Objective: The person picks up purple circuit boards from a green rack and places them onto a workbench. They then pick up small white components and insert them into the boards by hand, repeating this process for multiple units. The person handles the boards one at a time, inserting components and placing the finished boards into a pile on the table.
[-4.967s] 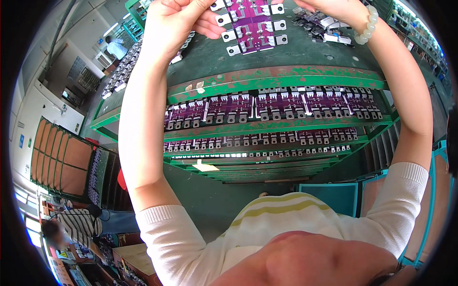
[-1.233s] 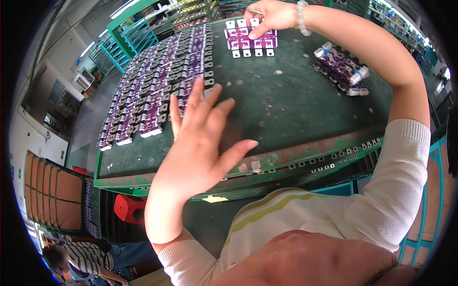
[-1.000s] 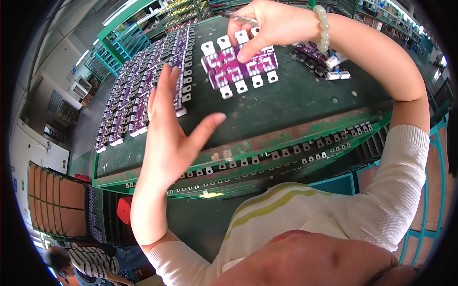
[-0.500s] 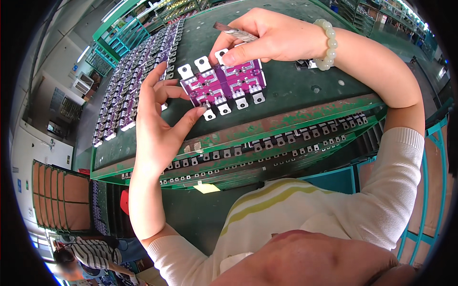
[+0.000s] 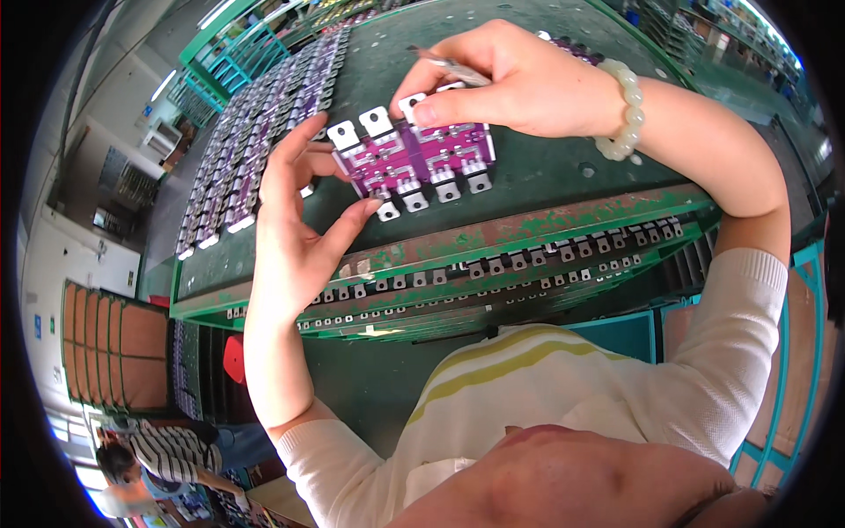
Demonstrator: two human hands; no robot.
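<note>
A purple circuit board point(image 5: 384, 169), with metal-tabbed components along its upper and lower edges, is held tilted up over the green bench point(image 5: 537, 172). My left hand point(image 5: 295, 233) is closed on its left side, the thumb at the lower left tab and the fingers behind the edge. At the upper edge, the thumb of my right hand point(image 5: 519, 84) presses on a tab, its fingers curled behind the board. A slim tool point(image 5: 465, 72) with a silvery shaft and dark end is also tucked in the right hand; its exact kind cannot be made out.
Rows of similar purple boards point(image 5: 264, 132) cover the bench's left side. Below the front edge point(image 5: 493, 233), shelves hold more tabbed boards point(image 5: 519, 261). Some boards sit behind my right wrist. A person in a striped shirt point(image 5: 172, 453) bends over at the lower left, near a red object point(image 5: 233, 359).
My right hand and wrist have shifted slightly right, uncovering boards behind them. Both hands keep their hold on the board. The yellow tag under the bench edge now shows only as a sliver.
</note>
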